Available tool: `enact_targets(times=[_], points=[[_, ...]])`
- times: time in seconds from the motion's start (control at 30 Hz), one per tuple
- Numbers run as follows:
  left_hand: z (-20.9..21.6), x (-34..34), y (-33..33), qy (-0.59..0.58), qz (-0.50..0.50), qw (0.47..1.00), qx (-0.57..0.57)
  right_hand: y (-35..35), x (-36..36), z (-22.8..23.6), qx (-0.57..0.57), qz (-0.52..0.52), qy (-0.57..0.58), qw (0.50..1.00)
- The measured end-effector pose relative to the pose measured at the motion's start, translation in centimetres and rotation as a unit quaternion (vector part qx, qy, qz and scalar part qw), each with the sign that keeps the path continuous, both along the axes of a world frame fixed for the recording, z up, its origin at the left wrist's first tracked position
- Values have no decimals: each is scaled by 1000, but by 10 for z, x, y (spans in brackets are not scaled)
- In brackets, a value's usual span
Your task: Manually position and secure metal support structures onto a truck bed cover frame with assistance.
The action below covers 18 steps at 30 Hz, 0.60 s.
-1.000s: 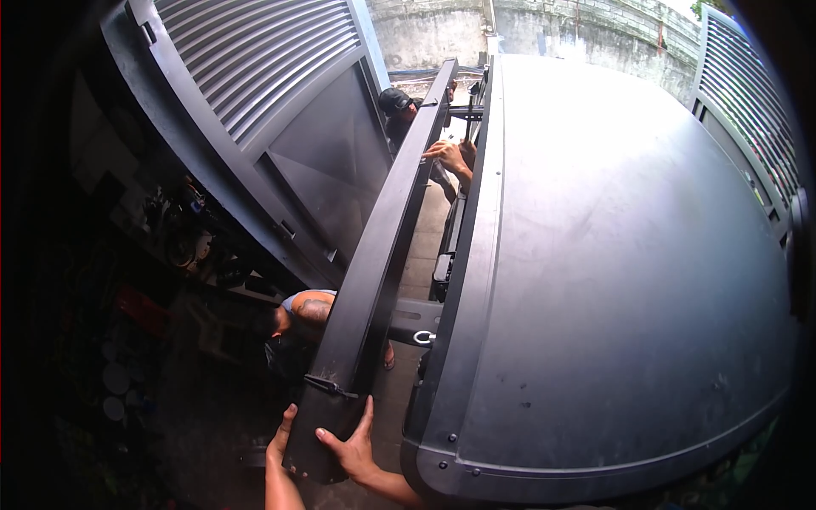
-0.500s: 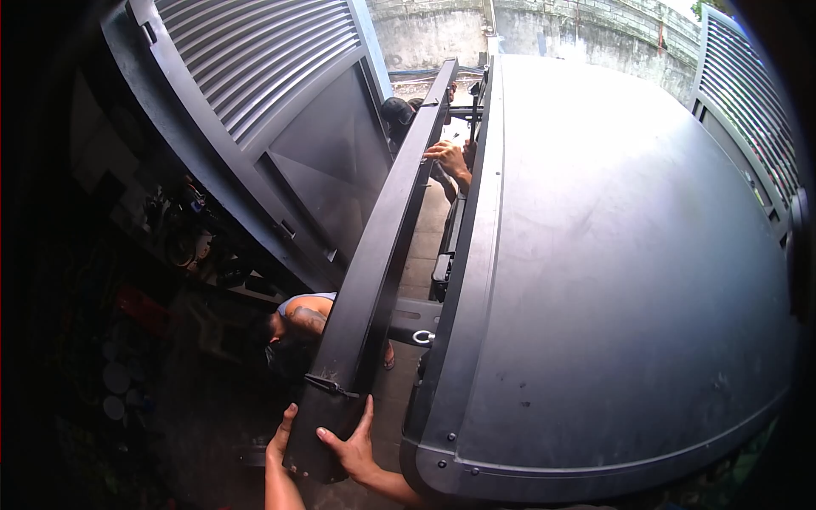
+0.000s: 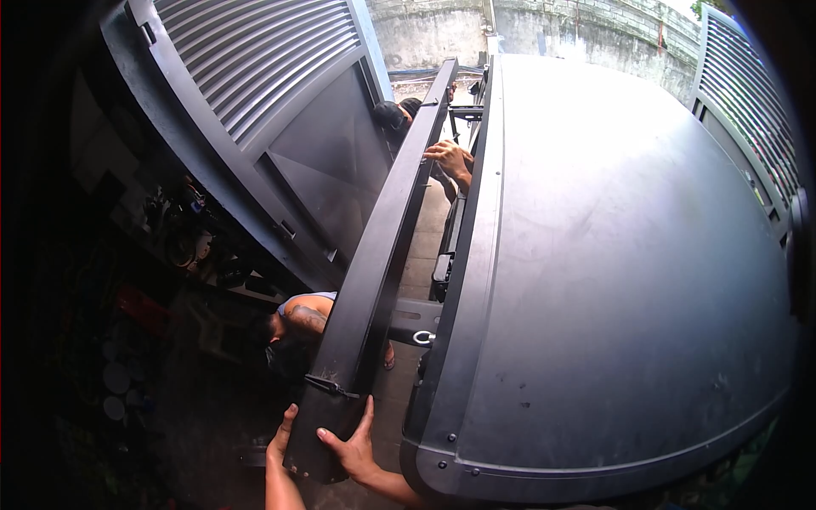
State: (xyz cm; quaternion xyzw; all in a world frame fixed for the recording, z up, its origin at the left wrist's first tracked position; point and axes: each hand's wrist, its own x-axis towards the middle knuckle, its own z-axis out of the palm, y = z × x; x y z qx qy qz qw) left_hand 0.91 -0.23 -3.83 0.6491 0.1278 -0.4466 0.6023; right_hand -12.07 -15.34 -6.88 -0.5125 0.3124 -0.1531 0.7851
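Note:
A long black case (image 3: 387,229), straight and box-shaped, slopes away from me beside a large dark hard shell (image 3: 629,280). Its near end is between my hands. My left hand (image 3: 282,438) grips the left side, with a finger pointing up along it. On the right side, my right hand (image 3: 355,446) holds the same end, its thumb on the face toward me. Just above my hands, a thin dark strap (image 3: 333,388) crosses the case. Farther along, a co-worker's hand (image 3: 449,158) rests on the case's right edge. The undersides of my hands are hidden.
A metal bracket (image 3: 412,314) with a shiny ring (image 3: 423,337) bridges the gap near the shell. A person in a sleeveless top (image 3: 306,313) bends at the left; another in a dark cap (image 3: 391,116) is at the far end. A grey louvred gate (image 3: 263,68) stands left.
The head of the person in the dark cap has shifted slightly left and down. My hands and the case look unmoved.

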Motion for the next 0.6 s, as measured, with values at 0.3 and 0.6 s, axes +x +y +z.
enact_targets(times=[0.3,0.6], points=[[-3,1,2,4,5,1000,-4,-1,0,1,9,1,-2,1000],[-5,2,4,8,-2,1000,3,-2,-1,4,15,3,4,1000]])
